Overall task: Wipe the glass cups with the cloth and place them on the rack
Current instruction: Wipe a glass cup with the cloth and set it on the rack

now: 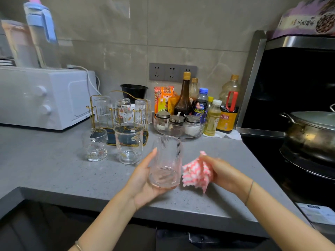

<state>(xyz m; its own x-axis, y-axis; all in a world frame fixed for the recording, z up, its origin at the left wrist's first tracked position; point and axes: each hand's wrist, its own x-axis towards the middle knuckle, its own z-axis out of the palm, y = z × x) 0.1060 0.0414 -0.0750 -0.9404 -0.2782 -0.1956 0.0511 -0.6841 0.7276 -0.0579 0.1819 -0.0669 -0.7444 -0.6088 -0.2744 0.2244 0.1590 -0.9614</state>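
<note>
The left hand [143, 180] curls around a ribbed glass cup [166, 160], palm under its base and fingers up its far side. The cup's long axis stands nearly upright, tipped slightly, with the mouth pointing up and away from the person and the base low in the palm, held over the grey speckled table [54, 165]. Just right of the cup, the right hand [223, 173] grips a bunched pink-and-white cloth [196, 171]. Beyond the left hand two glasses [95, 144] [129, 142] stand mouth up in front of a gold wire rack [111, 138] holding three upturned glasses. Bottles [184, 98] line the tiled wall [181, 33] beyond the right hand.
</note>
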